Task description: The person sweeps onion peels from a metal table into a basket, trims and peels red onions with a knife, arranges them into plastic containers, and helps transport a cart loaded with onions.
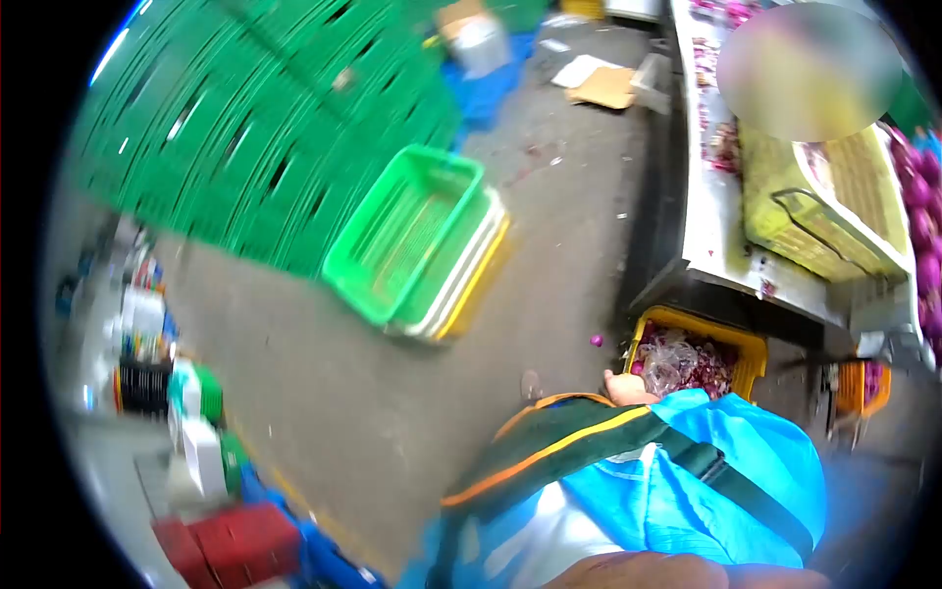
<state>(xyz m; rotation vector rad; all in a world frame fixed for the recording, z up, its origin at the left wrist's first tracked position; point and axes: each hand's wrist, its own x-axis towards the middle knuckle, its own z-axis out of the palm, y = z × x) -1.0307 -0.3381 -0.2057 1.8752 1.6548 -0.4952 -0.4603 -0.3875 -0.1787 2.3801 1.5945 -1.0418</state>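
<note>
My left hand [630, 389] hangs low beside the near left corner of a yellow crate [756, 359]. Its fingers look curled, though whether they hold the rim or anything else is hidden. Purple onion skins [714, 369] and crumpled clear plastic [670, 361] fill that crate. A small purple onion [597, 340] lies on the floor near the hand. My dark sleeve [559, 456] with orange and yellow stripes and my blue apron [677, 491] cover the foreground. My right hand cannot be made out; the shape at the bottom edge is too blurred to identify.
Green crates [226, 128] form a tall wall at upper left. Stacked baskets, a green one [417, 162] on top, stand mid-floor. On the right, a metal table [721, 221] bears a pale yellow crate [795, 216] and purple onions [922, 216]. Cardboard [601, 88] lies beyond.
</note>
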